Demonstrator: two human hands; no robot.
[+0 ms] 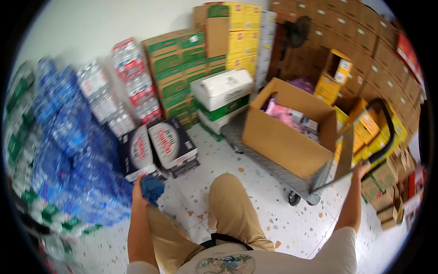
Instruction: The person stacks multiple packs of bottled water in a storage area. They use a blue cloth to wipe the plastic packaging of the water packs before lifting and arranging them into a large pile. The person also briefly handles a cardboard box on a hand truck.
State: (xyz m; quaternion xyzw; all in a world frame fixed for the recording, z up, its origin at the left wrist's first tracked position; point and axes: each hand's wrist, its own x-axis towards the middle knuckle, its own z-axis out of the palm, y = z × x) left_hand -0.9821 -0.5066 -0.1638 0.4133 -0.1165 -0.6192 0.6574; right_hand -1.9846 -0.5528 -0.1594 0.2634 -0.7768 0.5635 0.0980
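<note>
My left hand (137,190) grips a crumpled blue cloth (152,190) beside my left leg. On the right, my right hand (360,169) is closed on the metal handle frame of a platform trolley, just below its black curved grip (390,126). The trolley's grey textured deck (270,165) carries a large open cardboard box (284,142). Inside the box lie pink packages (282,114) and several small boxes (309,125). A black caster (294,198) shows under the near edge of the deck.
Shrink-wrapped blue bottles (82,144) pile up at left. Two dark beverage cartons (172,142) stand on the speckled floor (226,164). Green-and-brown cartons (171,68), yellow cartons (243,34) and a white carton (222,89) line the wall. Brown boxes (359,37) and a black fan (298,31) are behind the trolley.
</note>
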